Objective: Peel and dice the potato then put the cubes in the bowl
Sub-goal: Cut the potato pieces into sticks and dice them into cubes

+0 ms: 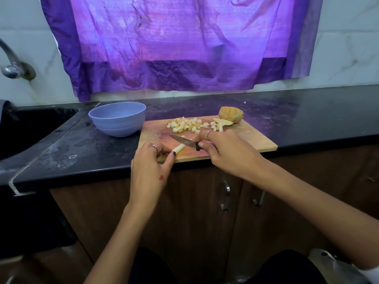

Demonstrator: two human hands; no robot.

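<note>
dicing | left hand (152, 158) pins potato stick (178, 148) on cutting board (252, 138) — steadying it | right hand (223, 148) grips knife (183, 140) beside stick

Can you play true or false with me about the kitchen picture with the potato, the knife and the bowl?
1. The right hand holds the knife. True.
2. The blue bowl is full of potato cubes. False: no cubes show in it from this angle; the cubes lie in a pile on the cutting board.
3. The left hand pinches a potato stick on the board. True.
4. The bowl stands on the cutting board. False: it stands on the dark counter, left of the board.
5. An uncut potato piece sits at the board's far edge. True.
</note>
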